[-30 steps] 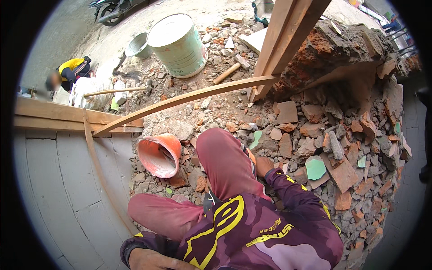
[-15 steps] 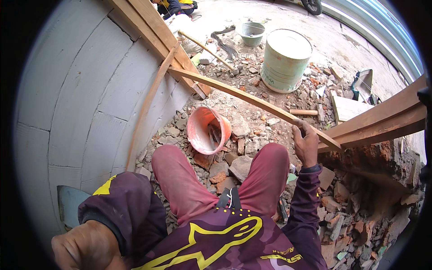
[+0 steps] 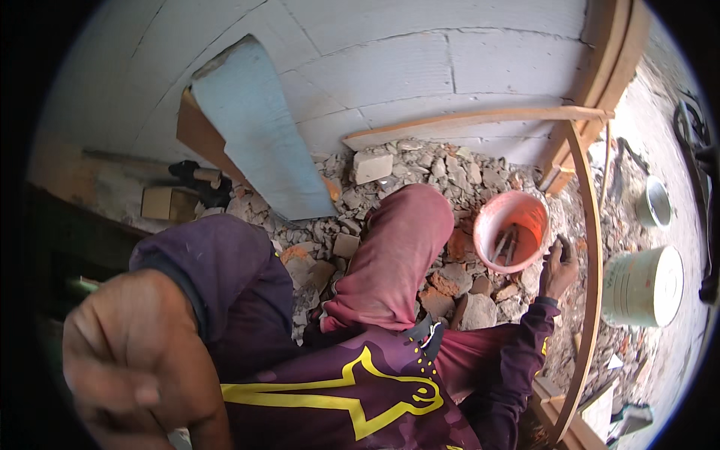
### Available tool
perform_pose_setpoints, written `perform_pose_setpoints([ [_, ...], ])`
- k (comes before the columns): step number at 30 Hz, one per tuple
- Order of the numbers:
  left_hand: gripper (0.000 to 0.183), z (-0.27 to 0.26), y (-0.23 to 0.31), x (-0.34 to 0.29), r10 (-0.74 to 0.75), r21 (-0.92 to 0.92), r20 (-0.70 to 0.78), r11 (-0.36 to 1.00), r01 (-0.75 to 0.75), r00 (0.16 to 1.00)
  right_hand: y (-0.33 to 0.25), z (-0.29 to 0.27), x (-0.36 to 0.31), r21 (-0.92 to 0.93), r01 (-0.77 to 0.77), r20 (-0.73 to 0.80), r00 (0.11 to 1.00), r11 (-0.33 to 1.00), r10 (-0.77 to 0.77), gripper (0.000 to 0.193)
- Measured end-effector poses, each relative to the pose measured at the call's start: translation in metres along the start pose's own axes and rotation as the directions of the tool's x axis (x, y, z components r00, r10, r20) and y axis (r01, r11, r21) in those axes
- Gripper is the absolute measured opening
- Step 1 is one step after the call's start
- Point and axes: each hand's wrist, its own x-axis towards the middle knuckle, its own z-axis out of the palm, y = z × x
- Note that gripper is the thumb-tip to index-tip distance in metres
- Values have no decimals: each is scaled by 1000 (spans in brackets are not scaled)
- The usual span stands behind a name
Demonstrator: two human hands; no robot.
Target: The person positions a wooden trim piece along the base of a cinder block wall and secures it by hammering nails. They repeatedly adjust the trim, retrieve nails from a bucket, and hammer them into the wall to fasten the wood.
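My left hand is large and close at the lower left, slightly blurred, its fingers curled inward. Whether it holds anything is hidden. Further off on the right, my right hand has its fingers apart and appears to hold nothing. It hovers between an orange-pink bucket and a long wooden batten, its fingertips close to the bucket's rim. Inside the tilted bucket lie hand tools, too small to name. The batten runs from the wooden frame at the block wall toward the lower right.
Broken rubble covers the ground around my knees. A light-blue board leans on the grey block wall. Another wood strip lies along the wall. To the right stand a pale green drum and a grey-green basin.
My view has swung left toward the wall, bringing the blue board into full sight. My right hand has let go of the batten and is now beside the bucket. My left hand remains curled.
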Motion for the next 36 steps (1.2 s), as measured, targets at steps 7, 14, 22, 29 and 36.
perform_pose_setpoints([
  [7,29,-13,-18,-212,-674,30,-704,286,958,223,4,60,10,47,-71,210,976,996,60,23],
  [14,47,16,-25,-368,-954,590,-297,-209,780,-31,-3,109,18,74,52,363,929,996,-76,28],
  [22,45,-22,-119,-425,-907,841,-216,16,541,362,-50,160,0,-180,304,648,753,935,-120,36],
  [29,44,45,-101,-482,-875,850,430,311,425,-220,-51,222,-24,-208,401,799,596,892,-82,43],
  [36,34,-18,-37,-548,-915,840,389,303,449,-111,-57,257,-49,-255,398,837,548,881,-6,43],
])
